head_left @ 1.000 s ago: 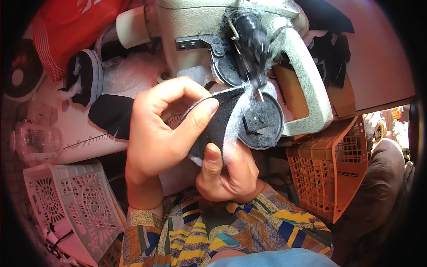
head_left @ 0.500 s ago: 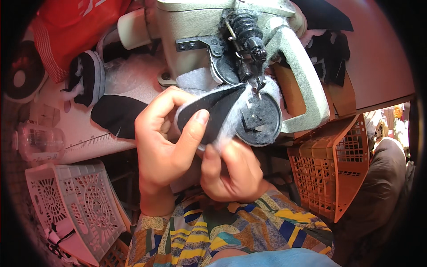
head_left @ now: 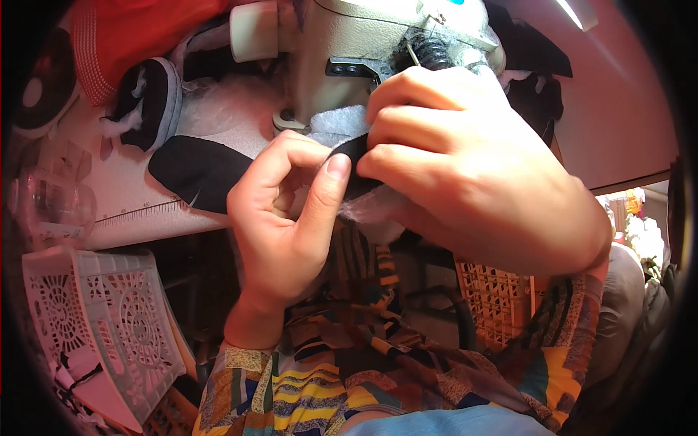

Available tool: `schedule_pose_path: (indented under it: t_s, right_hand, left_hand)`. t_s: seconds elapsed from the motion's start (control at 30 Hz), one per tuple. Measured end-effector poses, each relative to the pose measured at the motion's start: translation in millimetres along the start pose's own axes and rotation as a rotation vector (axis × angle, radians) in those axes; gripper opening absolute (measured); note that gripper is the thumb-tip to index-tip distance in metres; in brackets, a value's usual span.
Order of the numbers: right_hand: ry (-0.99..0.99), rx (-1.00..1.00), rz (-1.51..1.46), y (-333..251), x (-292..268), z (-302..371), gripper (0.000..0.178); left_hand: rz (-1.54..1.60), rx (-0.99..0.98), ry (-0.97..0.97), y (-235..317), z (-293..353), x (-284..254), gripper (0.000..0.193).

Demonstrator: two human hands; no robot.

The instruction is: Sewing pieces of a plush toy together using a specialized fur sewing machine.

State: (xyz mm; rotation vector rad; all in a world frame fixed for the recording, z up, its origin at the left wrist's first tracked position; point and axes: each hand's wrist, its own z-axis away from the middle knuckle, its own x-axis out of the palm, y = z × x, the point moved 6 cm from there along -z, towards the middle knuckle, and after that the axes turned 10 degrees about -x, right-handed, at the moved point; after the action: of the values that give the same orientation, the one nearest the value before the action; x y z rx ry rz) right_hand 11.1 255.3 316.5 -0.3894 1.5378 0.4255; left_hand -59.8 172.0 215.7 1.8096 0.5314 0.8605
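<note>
In front of the sewing machine point(head_left: 349, 36), I hold a black fleece-lined fabric piece point(head_left: 355, 149) with pale fuzzy lining. My left hand point(head_left: 287, 211) pinches its left edge, thumb on the black face. My right hand point(head_left: 451, 138) reaches across from the right, its curled fingers closed on the upper right of the piece. The hand and forearm hide the round toothed disc and most of the needle area. A pale grey fleece flap point(head_left: 338, 123) shows behind the fabric, beside the machine.
Left on the white table point(head_left: 131, 221) lie a rounded black fabric piece point(head_left: 196, 174) and a dark fleece-lined piece point(head_left: 151, 105). A clear plastic jar point(head_left: 54, 207) stands at far left. Below are a white basket point(head_left: 109, 320) and an orange crate point(head_left: 498, 301). Black scraps point(head_left: 534, 102) lie right.
My right hand has risen from below the disc to the upper right of the fabric, covering the disc. My left hand keeps its grip. The view has shifted slightly.
</note>
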Motion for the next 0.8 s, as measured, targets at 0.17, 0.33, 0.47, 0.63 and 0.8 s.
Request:
schedule_pose_path:
  t_s: [0.17,0.33,0.47,0.63,0.8]
  right_hand:
    - [0.002,0.030,-0.149,8.9,10.0,-3.0,0.031]
    - [0.076,-0.090,-0.104,10.3,-17.4,-2.8,0.033]
    - [0.087,-0.077,-0.153,19.5,-28.1,-9.1,0.028]
    - [0.183,0.110,-0.371,24.2,-16.1,-12.6,0.015]
    - [0.311,-0.005,-0.403,30.4,-13.7,-10.8,0.012]
  left_hand:
    - [-0.114,0.161,0.045,6.3,-0.3,3.3,0.001]
    - [-0.084,0.202,0.115,7.7,2.4,5.3,0.004]
    - [-0.181,0.281,0.151,13.1,5.5,1.2,0.010]
    - [-0.164,0.280,0.170,13.0,8.0,3.2,0.012]
    - [-0.317,0.332,0.200,14.8,11.0,1.1,0.011]
